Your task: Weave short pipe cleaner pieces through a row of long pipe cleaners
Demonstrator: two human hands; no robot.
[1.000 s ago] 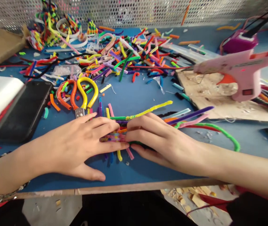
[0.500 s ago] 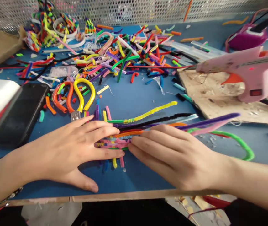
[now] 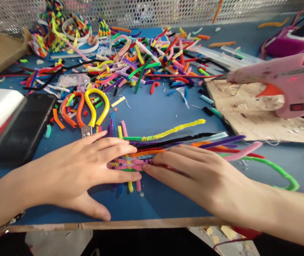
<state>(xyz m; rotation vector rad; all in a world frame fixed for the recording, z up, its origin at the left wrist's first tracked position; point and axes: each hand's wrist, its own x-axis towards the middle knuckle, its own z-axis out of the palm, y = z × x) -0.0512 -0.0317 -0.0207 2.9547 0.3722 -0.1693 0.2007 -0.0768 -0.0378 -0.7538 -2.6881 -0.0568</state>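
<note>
A weave (image 3: 130, 164) of fuzzy stems is laid on the blue table (image 3: 152, 106), just below the centre of the frame, and is partly hidden by both hands. The left hand (image 3: 95, 161) is spread wide, palm down, with its fingers laid across the left part of the weave and its thumb held well apart, toward the bottom edge. A beaded bracelet (image 3: 1, 230) is worn on the left wrist, at the lower left. The right hand (image 3: 194, 174) is held narrow, its fingers bunched together and their tips set against pink strands of the weave; whether a strand is pinched there cannot be told. Loose ends are seen to the right of the weave: a yellow stem (image 3: 181, 127) and a black stem (image 3: 189, 138) above the right hand, and a purple stem (image 3: 229, 141), a pink stem (image 3: 245, 150) and a curved green stem (image 3: 287, 173) farther right.

Scissors (image 3: 87, 131) with orange and yellow handles are placed just above the left hand, their lower part covered by it. A phone (image 3: 21, 129) is laid at the left, beside a white case (image 3: 1, 110). A heap of cut scraps (image 3: 143, 67) is strewn across the upper middle. At the right, a pink glue gun (image 3: 298, 85) is seen over a stained cardboard (image 3: 250, 110). The top is bounded by metal mesh (image 3: 181, 14).
</note>
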